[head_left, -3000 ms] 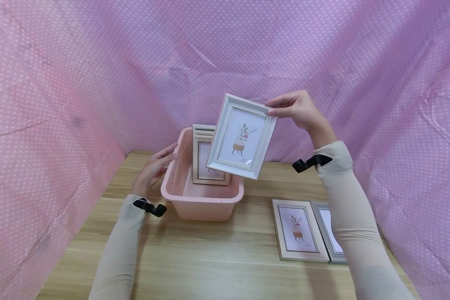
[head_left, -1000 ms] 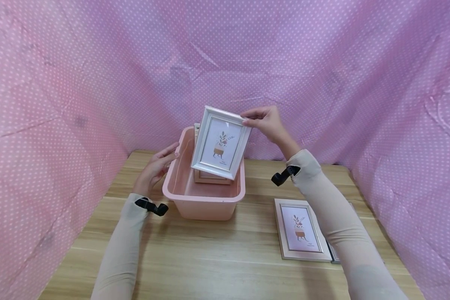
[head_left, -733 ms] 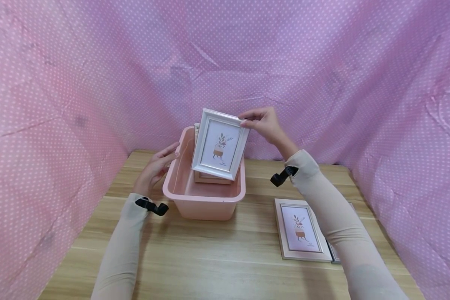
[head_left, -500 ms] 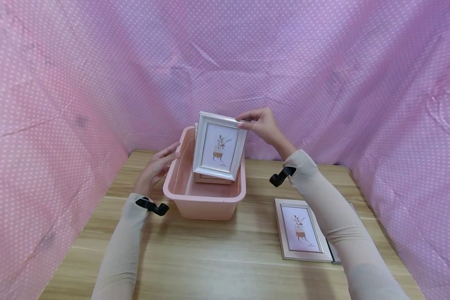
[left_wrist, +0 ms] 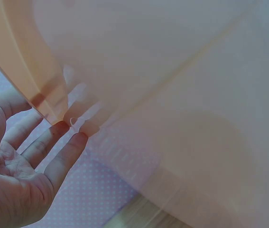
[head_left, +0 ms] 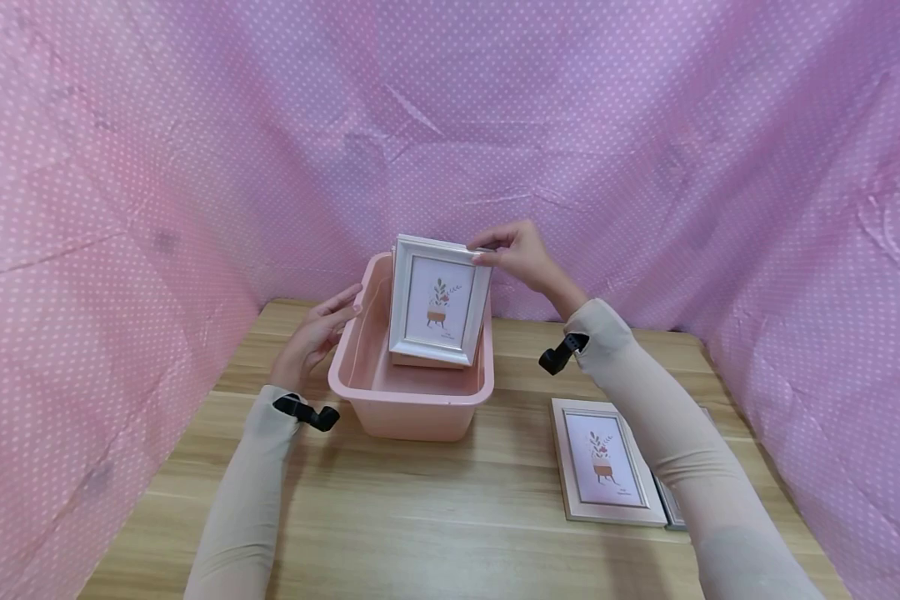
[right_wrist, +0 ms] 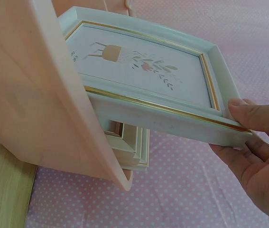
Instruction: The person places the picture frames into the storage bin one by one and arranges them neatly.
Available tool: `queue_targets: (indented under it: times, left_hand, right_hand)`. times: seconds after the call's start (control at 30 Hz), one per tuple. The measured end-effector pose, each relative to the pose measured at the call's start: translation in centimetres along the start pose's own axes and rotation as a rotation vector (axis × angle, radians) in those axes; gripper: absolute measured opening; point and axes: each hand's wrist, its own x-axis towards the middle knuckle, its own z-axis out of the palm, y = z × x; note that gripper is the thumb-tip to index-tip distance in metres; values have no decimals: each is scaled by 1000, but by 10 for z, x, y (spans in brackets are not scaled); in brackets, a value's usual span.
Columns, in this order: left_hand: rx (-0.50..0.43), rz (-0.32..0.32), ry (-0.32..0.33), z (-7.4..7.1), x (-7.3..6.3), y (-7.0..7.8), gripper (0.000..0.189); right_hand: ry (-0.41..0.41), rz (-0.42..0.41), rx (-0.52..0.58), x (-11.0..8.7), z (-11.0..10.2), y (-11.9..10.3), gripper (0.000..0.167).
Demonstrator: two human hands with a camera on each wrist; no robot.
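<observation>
A white picture frame point(head_left: 438, 304) with a gold inner line and a potted-plant print tilts inside the pink plastic basin point(head_left: 411, 397). My right hand point(head_left: 521, 252) pinches its upper right corner, thumb on the front and fingers behind, as the right wrist view also shows. Behind it, other frames point(right_wrist: 130, 145) stand stacked in the basin, mostly hidden. At the basin's left side my left hand point(head_left: 315, 333) has its fingers extended, fingertips touching the outer wall near the rim; the left wrist view shows the same hand point(left_wrist: 34, 161) against the basin.
A cream picture frame point(head_left: 607, 462) lies face up on the wooden table point(head_left: 420, 517) at the right. Beside it a grey frame point(head_left: 670, 504) is partly covered by the right sleeve. Pink dotted cloth point(head_left: 450, 125) hangs around the table's back and sides.
My right hand has moved left and down, bringing the white picture frame from above the basin's right side into it, in front of the stacked frames. The left hand has stayed at the basin.
</observation>
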Motion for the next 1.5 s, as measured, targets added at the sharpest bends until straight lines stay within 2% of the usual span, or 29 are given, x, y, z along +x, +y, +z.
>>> queue_targets:
  times: [0.23, 0.53, 1.07, 1.5]
  left_hand:
    - [-3, 9, -12, 0, 0, -1, 60]
    - [10, 9, 0, 2, -1, 0, 61]
    - [5, 3, 15, 3, -2, -1, 61]
    - [-6, -13, 1, 3, -3, 0, 61]
  right_hand:
    - [-49, 23, 16, -2, 6, 5, 20]
    - [-61, 42, 12, -3, 13, 12, 21]
    - [-150, 14, 25, -9, 22, 25, 22]
    - [-242, 86, -13, -9, 23, 27, 23]
